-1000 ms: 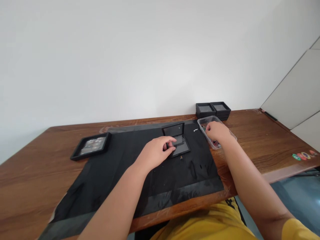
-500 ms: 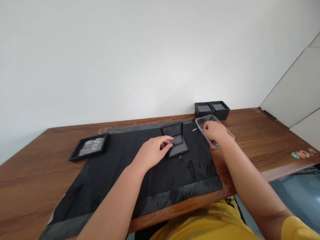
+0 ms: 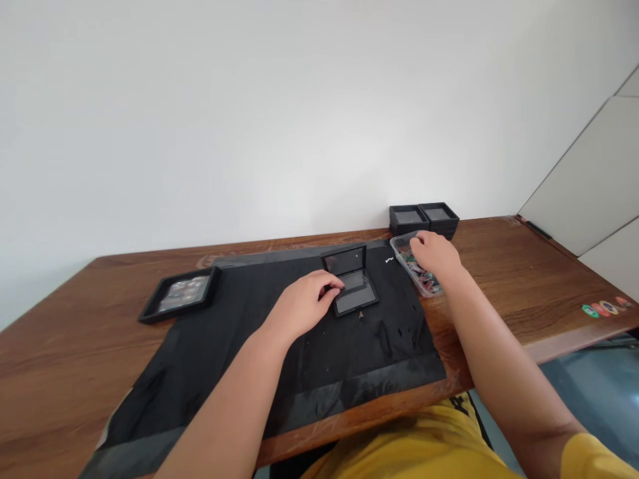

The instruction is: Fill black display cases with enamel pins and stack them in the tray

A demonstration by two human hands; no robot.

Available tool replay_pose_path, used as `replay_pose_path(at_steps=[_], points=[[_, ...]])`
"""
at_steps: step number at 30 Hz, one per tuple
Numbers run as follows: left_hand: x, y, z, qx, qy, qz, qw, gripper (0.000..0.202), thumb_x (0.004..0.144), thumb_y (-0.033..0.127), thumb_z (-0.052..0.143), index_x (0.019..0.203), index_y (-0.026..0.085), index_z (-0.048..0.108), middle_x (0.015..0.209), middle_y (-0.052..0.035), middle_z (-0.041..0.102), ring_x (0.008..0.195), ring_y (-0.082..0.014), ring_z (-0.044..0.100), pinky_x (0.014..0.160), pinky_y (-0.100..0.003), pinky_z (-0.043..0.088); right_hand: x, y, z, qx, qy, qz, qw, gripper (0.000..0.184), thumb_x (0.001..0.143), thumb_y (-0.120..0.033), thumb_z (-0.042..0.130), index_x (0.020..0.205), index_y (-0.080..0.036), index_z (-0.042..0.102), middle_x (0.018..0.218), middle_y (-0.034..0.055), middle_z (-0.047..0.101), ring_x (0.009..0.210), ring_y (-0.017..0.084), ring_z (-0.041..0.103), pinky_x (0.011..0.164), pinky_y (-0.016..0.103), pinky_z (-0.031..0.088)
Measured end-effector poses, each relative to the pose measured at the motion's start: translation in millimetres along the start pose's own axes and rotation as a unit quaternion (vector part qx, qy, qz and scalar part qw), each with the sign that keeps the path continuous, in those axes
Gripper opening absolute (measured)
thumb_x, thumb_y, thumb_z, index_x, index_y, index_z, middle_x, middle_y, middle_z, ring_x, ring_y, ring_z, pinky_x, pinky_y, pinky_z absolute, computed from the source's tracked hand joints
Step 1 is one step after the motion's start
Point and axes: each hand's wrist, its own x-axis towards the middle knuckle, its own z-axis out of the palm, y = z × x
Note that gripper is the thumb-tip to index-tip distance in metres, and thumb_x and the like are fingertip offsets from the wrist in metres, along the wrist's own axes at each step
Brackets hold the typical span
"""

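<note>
A small black hinged case [image 3: 355,287] lies open on the black mat [image 3: 279,346], its lid standing up at the back. My left hand [image 3: 303,305] rests on the case's left edge, fingers holding it. My right hand [image 3: 435,255] is over a clear plastic tub [image 3: 418,273] holding several small coloured pieces, fingers curled down into it. Whether those fingers pinch a piece is hidden.
A black tray [image 3: 182,293] with pale items sits at the mat's left end. Two stacks of black boxes [image 3: 423,218] stand against the wall behind the tub. Coloured stickers [image 3: 605,309] mark the wooden table's [image 3: 519,279] right edge. A tiny white bit [image 3: 389,260] lies on the mat.
My right hand shifted toward the far end of the tub, uncovering the coloured pieces near its front. The left hand stayed on the case.
</note>
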Motion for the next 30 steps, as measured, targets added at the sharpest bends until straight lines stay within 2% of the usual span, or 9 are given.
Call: replay_pose_path(at_steps=[7,11,16,19,24,30], points=[[-1.3,4.8,-2.6,-0.026,0.003,-0.026,0.999,0.023,0.088,0.039,0.051,0.093,0.026,0.070,0.092,-0.0025,0.074,0.083,-0.0233,0.069,0.073,-0.034,0.052,-2.3,-0.5,-2.1,0.043,0.012,-0.009,0.999,0.031,0.089,-0.033,0.044,0.088,-0.022,0.073,0.094,0.0086,0.075,0.084,0.023,0.065,0.066,0.027,0.039],[-2.0,5.3,-2.8,-0.059,0.012,-0.019,0.998,0.023,0.088,0.041,0.053,0.096,0.026,0.069,0.094,-0.0022,0.076,0.087,-0.0232,0.070,0.075,-0.033,0.053,-4.4,-1.7,-4.8,0.065,0.026,-0.013,0.997,0.034,0.090,-0.033,0.043,0.090,-0.022,0.075,0.091,0.0082,0.075,0.083,0.023,0.064,0.067,0.027,0.039],[-2.1,4.8,-0.5,-0.087,0.020,-0.004,0.996,0.032,0.089,0.042,0.052,0.112,0.028,0.071,0.100,-0.0029,0.077,0.087,-0.0222,0.070,0.081,-0.034,0.055,-6.1,-1.1,-5.9,0.089,0.046,-0.016,0.995,0.030,0.087,-0.030,0.051,0.097,-0.025,0.078,0.093,0.0053,0.076,0.085,0.023,0.065,0.071,0.028,0.043],[-2.1,5.4,-0.3,-0.083,0.015,-0.005,0.996,0.030,0.089,0.043,0.052,0.105,0.028,0.073,0.100,-0.0030,0.078,0.087,-0.0227,0.070,0.081,-0.034,0.056,-4.5,1.1,-3.5,0.113,0.059,-0.051,0.991,0.027,0.084,-0.029,0.056,0.097,-0.026,0.079,0.088,0.0033,0.076,0.081,0.021,0.066,0.071,0.028,0.044],[-2.8,6.6,-0.7,-0.088,0.002,-0.011,0.996,0.022,0.087,0.043,0.055,0.090,0.026,0.068,0.093,-0.0024,0.077,0.089,-0.0232,0.071,0.079,-0.034,0.055,-2.8,2.5,2.7,0.181,0.069,-0.158,0.968,0.027,0.084,-0.027,0.056,0.100,-0.024,0.078,0.083,0.0007,0.075,0.072,0.016,0.063,0.071,0.026,0.046],[-1.9,4.4,1.3,-0.096,0.007,0.001,0.995,0.022,0.088,0.044,0.055,0.089,0.026,0.066,0.093,-0.0016,0.077,0.089,-0.0224,0.071,0.080,-0.035,0.054,-14.6,-7.7,6.4,0.235,0.158,-0.181,0.942,0.037,0.093,-0.038,0.050,0.111,-0.019,0.076,0.094,0.0057,0.076,0.072,0.015,0.062,0.071,0.027,0.048]])
